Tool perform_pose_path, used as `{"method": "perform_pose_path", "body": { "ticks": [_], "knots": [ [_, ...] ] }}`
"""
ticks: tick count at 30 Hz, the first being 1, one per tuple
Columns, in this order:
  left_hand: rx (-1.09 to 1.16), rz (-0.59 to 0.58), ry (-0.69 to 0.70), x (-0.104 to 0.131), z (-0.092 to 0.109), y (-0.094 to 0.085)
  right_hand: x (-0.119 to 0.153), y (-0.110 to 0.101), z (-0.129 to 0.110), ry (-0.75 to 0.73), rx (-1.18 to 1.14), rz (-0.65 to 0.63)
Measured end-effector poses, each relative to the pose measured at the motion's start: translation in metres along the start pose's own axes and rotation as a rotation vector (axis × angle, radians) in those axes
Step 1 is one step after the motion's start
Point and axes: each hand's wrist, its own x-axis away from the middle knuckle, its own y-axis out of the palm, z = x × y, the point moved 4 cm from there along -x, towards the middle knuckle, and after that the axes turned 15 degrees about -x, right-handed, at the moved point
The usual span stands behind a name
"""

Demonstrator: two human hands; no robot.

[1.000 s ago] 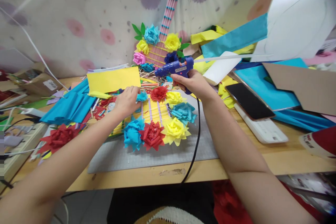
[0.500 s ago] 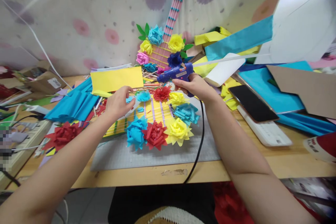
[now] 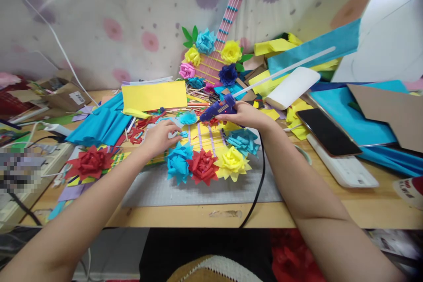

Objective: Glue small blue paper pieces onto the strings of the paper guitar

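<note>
My right hand is wrapped round a blue hot glue gun, with a long white glue stick out of its back. Its nozzle points down left, beside a blue paper flower. My left hand is over the left side of a yellow paper guitar, fingers curved and a little apart. Its fingertips are at a small blue paper piece; whether they touch it I cannot tell. A blue flower, a red flower and a yellow flower line the guitar's near edge.
A grey cutting mat lies under the guitar. The gun's black cord hangs over the table edge. A phone lies at right. A pink flowered guitar leans at the back. Crepe paper and a loose red flower are at left.
The glue gun has come down and left, its nozzle tilting lower towards the blue flower. My left hand has moved right and lower, to the small blue piece. The view has shifted slightly.
</note>
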Motion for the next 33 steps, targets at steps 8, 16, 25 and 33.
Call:
{"method": "perform_pose_path", "body": {
  "ticks": [8, 16, 25, 33],
  "knots": [
    [-0.048, -0.023, -0.073, -0.006, 0.01, -0.003, 0.002, -0.001, -0.003, 0.017, 0.02, 0.03],
    [0.035, -0.049, -0.112, -0.008, 0.006, -0.002, 0.003, -0.006, -0.004, 0.013, 0.062, 0.081],
    [0.051, -0.079, -0.136, -0.01, 0.003, 0.0, 0.002, -0.005, -0.003, -0.007, 0.041, 0.079],
    [-0.007, -0.057, -0.187, -0.01, 0.007, -0.001, 0.002, -0.004, -0.003, 0.002, 0.043, 0.086]
  ]
}}
